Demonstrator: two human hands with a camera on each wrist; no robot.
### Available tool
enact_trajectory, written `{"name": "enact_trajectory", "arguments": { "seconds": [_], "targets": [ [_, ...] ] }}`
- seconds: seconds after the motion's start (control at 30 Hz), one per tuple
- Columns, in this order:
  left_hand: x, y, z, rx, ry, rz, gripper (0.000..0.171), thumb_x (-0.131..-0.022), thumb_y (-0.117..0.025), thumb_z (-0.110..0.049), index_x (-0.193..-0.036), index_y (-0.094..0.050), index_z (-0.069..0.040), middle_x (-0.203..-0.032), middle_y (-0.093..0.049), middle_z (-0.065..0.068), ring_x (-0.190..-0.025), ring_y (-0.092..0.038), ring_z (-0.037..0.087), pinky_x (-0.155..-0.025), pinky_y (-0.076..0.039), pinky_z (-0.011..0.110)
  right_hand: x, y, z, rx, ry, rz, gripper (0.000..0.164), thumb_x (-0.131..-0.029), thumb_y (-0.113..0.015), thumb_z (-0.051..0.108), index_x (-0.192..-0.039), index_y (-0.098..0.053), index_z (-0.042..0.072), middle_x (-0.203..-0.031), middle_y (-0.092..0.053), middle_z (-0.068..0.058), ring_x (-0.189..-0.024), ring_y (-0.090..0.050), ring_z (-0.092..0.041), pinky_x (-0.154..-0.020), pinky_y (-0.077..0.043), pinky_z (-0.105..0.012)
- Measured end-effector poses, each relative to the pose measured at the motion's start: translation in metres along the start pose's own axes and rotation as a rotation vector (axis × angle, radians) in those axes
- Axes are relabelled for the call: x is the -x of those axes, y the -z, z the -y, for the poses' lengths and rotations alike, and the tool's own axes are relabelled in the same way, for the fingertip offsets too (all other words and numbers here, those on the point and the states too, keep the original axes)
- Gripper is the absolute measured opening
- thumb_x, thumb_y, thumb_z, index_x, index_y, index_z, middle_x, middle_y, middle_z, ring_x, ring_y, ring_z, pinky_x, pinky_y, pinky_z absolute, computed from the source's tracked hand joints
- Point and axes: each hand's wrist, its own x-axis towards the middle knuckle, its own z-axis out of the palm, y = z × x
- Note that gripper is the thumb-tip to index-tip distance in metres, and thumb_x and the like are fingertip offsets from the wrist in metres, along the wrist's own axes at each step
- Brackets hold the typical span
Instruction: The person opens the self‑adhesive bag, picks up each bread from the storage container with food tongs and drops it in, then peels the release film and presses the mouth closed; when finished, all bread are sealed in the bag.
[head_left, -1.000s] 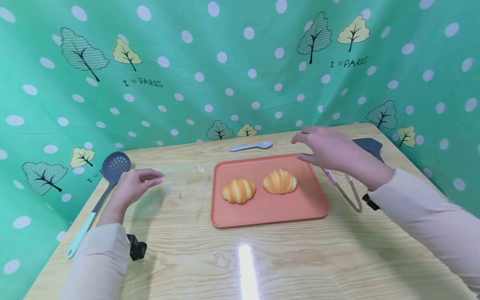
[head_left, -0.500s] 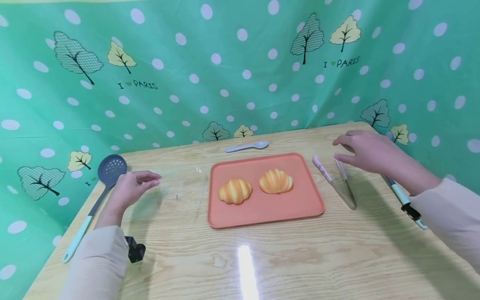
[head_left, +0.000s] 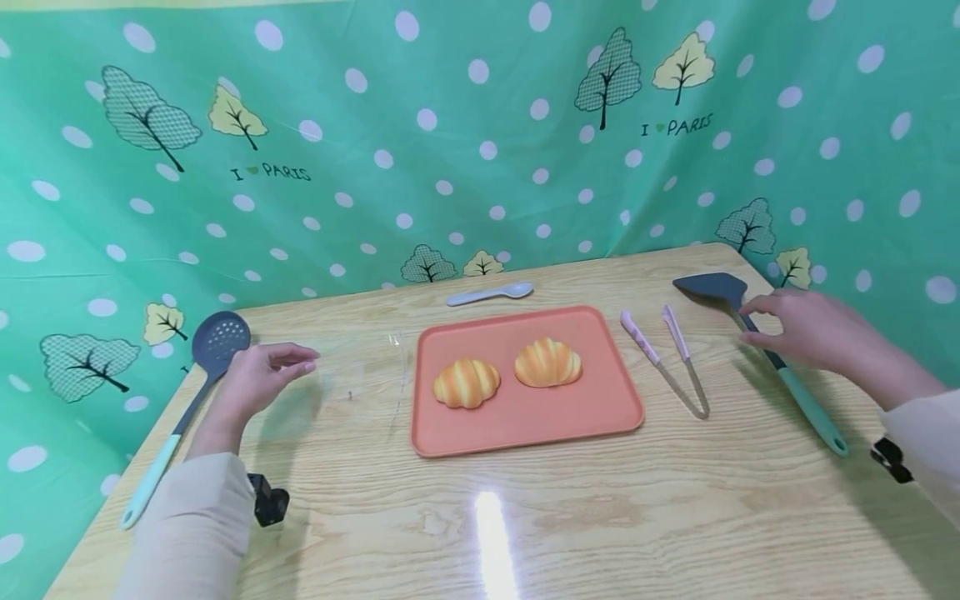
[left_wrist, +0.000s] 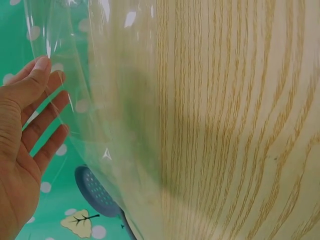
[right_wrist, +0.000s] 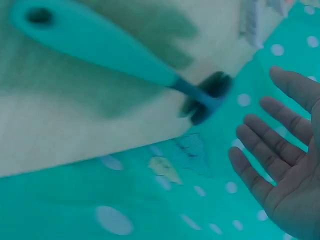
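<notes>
My left hand (head_left: 258, 379) is raised at the left, its thumb and fingers slightly bent with a gap between them. Its fingertips (left_wrist: 62, 98) overlap the edge of a clear, curved-walled container (left_wrist: 115, 100) in the left wrist view. My right hand (head_left: 821, 329) hovers above the turner (head_left: 810, 408), which has a dark blade and a green handle. Its fingers (right_wrist: 280, 122) are spread and relaxed, holding nothing. Two croissants (head_left: 467, 383) (head_left: 548, 362) rest side by side on a coral tray (head_left: 525, 427) between the hands.
Lilac-handled tongs (head_left: 678, 383) lie spread between tray and turner. A pale spoon (head_left: 491, 294) lies behind the tray. A dark skimmer (head_left: 221, 337) with a mint handle runs along the table's left edge. A green dotted curtain (head_left: 450, 125) hangs behind the table.
My right hand has moved right, from over the tray's far corner, past the tongs, to above the turner. My left hand has stayed in place; the view has shifted slightly.
</notes>
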Motion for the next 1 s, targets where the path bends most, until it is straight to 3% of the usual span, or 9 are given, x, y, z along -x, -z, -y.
{"name": "enact_trajectory", "arguments": {
  "seconds": [0.2,0.43,0.7,1.0],
  "targets": [
    [0.001,-0.002,0.002,0.003,0.009,0.007,0.027,-0.101,-0.066,-0.021,-0.119,-0.074,-0.002,-0.116,-0.072,0.021,-0.106,-0.066,0.045,-0.084,-0.054,0.058,0.005,-0.015,-0.012,-0.109,-0.06,0.002,0.051,-0.098,-0.069,0.028,-0.13,-0.059,-0.01,-0.117,-0.062,-0.038,-0.106,-0.059,-0.055,-0.08,-0.051,-0.063],
    [0.001,-0.003,0.001,0.001,0.013,0.004,0.027,-0.101,-0.066,-0.021,-0.119,-0.074,-0.002,-0.114,-0.073,0.02,-0.104,-0.066,0.044,-0.083,-0.055,0.057,0.006,-0.032,-0.005,-0.34,-0.122,-0.036,0.059,-0.103,-0.062,0.036,-0.136,-0.054,-0.012,-0.123,-0.062,-0.034,-0.111,-0.058,-0.052,-0.085,-0.05,-0.062],
    [0.0,-0.003,0.0,0.002,0.017,0.006,0.027,-0.101,-0.066,-0.021,-0.119,-0.074,-0.002,-0.113,-0.074,0.019,-0.104,-0.067,0.044,-0.083,-0.055,0.057,0.006,-0.047,0.018,-0.558,-0.185,-0.044,0.068,-0.102,-0.061,0.043,-0.142,-0.049,-0.01,-0.124,-0.062,-0.028,-0.114,-0.059,-0.045,-0.075,-0.052,-0.029],
    [-0.001,-0.004,-0.002,0.01,0.017,0.006,0.027,-0.101,-0.067,-0.02,-0.119,-0.073,-0.001,-0.113,-0.074,0.019,-0.103,-0.067,0.043,-0.082,-0.056,0.055,0.0,-0.058,0.045,-0.576,-0.186,0.046,0.081,-0.098,-0.066,0.047,-0.146,-0.041,-0.013,-0.129,-0.058,-0.031,-0.116,-0.056,-0.044,-0.08,-0.054,-0.039]
  ]
}}
